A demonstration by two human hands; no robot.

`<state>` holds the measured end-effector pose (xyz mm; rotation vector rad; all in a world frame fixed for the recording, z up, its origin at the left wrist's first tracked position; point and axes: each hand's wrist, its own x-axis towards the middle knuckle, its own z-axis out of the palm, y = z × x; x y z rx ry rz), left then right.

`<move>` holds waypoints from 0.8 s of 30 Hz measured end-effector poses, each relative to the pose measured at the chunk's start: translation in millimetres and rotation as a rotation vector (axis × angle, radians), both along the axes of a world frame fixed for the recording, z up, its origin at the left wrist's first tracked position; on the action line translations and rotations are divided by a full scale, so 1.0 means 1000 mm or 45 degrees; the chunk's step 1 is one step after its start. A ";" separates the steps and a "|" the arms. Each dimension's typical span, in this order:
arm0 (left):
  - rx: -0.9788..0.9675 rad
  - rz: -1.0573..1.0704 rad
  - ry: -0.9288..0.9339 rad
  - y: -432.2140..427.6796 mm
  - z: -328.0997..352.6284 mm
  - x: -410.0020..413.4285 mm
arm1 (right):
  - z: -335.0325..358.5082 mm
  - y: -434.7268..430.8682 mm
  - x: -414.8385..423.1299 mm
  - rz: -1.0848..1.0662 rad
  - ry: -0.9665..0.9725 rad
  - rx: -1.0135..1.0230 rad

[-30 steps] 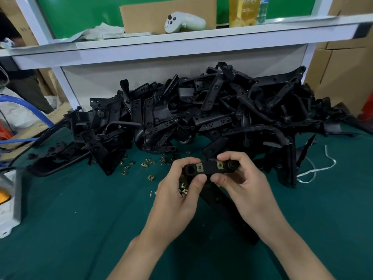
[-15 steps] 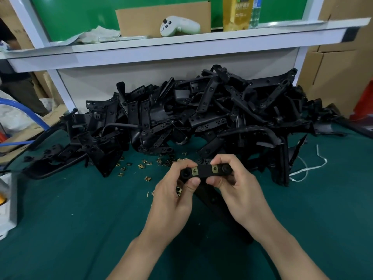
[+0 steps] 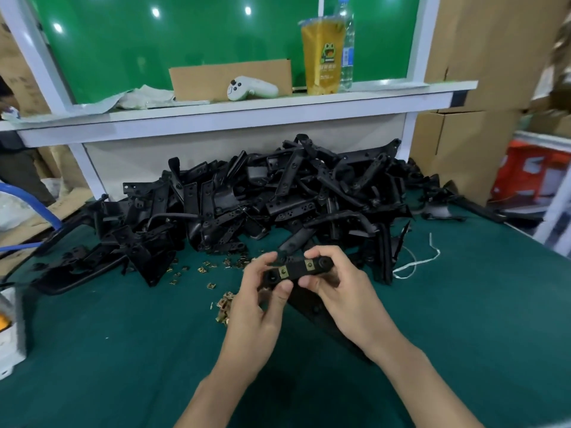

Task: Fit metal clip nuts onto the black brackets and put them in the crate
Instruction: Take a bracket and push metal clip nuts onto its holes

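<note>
- The left hand [image 3: 258,307] pinches the left end of a bracket [image 3: 296,270], thumb on its front and fingers curled behind.
- The right hand [image 3: 343,291] grips the bracket's right end, with fingers curled over the top.
- The bracket is held above the table [image 3: 123,350], just in front of the pile [image 3: 247,205] of brackets.
- Two clip nuts [image 3: 282,271] sit on its face.
- Loose nuts [image 3: 210,268] lie scattered on the table near the pile.

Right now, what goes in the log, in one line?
left hand, right hand: hold bracket | fitted clips: two | loose clips: on table
</note>
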<state>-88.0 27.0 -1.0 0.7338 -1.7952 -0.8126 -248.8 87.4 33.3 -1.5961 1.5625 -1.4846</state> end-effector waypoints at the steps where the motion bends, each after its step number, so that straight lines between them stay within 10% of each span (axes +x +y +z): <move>1: -0.009 -0.019 0.000 0.005 0.003 -0.003 | 0.003 0.007 -0.004 -0.024 0.029 0.005; 24: -0.402 0.007 -0.089 0.055 0.028 -0.042 | 0.014 0.071 -0.020 -0.370 0.258 -0.236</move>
